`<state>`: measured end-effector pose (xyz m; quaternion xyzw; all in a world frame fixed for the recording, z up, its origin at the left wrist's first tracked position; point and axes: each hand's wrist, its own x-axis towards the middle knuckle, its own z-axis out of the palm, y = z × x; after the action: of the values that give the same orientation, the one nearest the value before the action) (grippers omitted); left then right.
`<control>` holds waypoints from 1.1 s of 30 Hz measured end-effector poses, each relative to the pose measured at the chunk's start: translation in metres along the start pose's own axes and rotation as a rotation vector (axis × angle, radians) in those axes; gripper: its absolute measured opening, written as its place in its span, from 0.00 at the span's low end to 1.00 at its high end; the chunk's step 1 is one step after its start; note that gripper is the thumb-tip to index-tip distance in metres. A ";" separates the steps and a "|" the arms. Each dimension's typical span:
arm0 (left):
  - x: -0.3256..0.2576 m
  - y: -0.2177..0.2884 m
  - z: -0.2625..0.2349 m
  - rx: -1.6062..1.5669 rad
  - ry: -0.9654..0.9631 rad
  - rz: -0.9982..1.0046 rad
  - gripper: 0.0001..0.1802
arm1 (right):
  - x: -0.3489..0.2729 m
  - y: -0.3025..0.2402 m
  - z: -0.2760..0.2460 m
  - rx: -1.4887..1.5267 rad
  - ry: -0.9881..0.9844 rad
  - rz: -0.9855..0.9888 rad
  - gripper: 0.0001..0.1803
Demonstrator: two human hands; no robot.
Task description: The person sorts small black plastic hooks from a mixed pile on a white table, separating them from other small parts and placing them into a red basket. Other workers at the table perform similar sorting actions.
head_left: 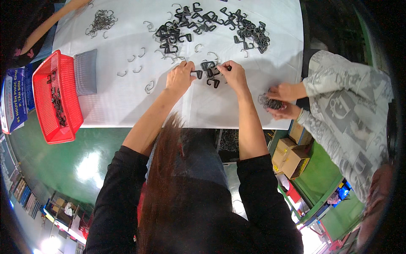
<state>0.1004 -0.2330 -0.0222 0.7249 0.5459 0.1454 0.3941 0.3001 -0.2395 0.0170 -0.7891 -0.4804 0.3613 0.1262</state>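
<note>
My left hand point(180, 78) is closed on a black plastic hook point(198, 74), pinched between thumb and fingertips, its bent end pointing toward the middle. Close by on the right, my right hand point(234, 77) pinches a small dark piece, mostly hidden by the fingers; it looks like another black hook. Between the two hands a small cluster of black hooks point(210, 72) lies on the white tabletop point(169, 112). Thin metal wire hooks point(198, 48) are scattered just beyond my hands, and larger heaps of black hooks point(169, 36) lie farther back.
At right, another person's hands point(284, 100) hold a bundle of wire hooks point(270, 101). A red plastic basket point(78, 114) with dark pieces stands at the left edge, beside a grey block point(86, 73). A wire-hook pile point(101, 22) lies far left, near another person's arm point(53, 23).
</note>
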 end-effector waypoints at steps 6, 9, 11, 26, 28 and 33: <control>0.011 -0.006 -0.032 -0.298 -0.284 -0.062 0.12 | 0.008 -0.011 0.022 -0.235 0.063 -0.110 0.14; 0.006 -0.015 -0.066 -0.985 -0.554 -0.298 0.10 | 0.019 -0.017 0.024 -0.258 -0.052 -0.095 0.14; 0.000 -0.016 -0.075 -1.256 -0.526 -0.274 0.10 | 0.019 -0.018 0.016 -0.130 -0.184 -0.010 0.12; 0.006 0.018 0.022 -0.024 0.059 -0.011 0.12 | -0.032 0.019 -0.009 0.339 -0.168 0.119 0.17; 0.008 0.006 0.006 -0.097 0.135 -0.039 0.12 | -0.042 0.022 0.011 -0.062 -0.063 0.057 0.19; 0.014 0.006 -0.012 -0.061 0.124 -0.061 0.12 | -0.053 0.023 0.032 -0.159 0.166 0.049 0.19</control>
<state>0.1017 -0.2161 -0.0124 0.6851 0.5865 0.1945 0.3858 0.2786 -0.3011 0.0051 -0.8353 -0.4760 0.2584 0.0941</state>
